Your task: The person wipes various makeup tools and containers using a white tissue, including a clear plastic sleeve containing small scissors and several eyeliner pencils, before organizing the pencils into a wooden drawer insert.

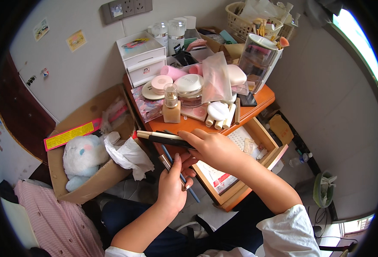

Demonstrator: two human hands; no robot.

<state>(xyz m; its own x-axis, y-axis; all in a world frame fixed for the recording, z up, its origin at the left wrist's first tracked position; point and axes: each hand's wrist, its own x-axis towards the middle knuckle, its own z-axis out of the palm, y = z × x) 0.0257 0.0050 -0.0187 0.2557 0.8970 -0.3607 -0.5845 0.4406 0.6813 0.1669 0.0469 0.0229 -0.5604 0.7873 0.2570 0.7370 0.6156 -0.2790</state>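
My left hand (172, 188) grips a thin blue pencil (193, 194) and a brown, metallic-looking cosmetic pen (164, 161). Above it, my right hand (216, 148) holds a black pen (164, 140) and a cream-coloured pen (158, 134), their tips pointing left. The fingers of both hands come close together and partly hide one another. Just beyond the pens, a glass foundation bottle (172, 112) stands on the orange wooden tabletop (189, 126). A white powder puff (218, 111) rests on several cream tubes (229, 116). Below my right forearm, a wooden drawer (275, 152) is pulled out.
Compacts (189, 84), a frosted pouch (217, 78) and a white drawer box (142, 57) crowd the table. A clear tiered organizer (258, 61) stands at the right. On the left, a cardboard box (89, 189) holds a plush toy (83, 155). A green bin (320, 192) sits by the wall.
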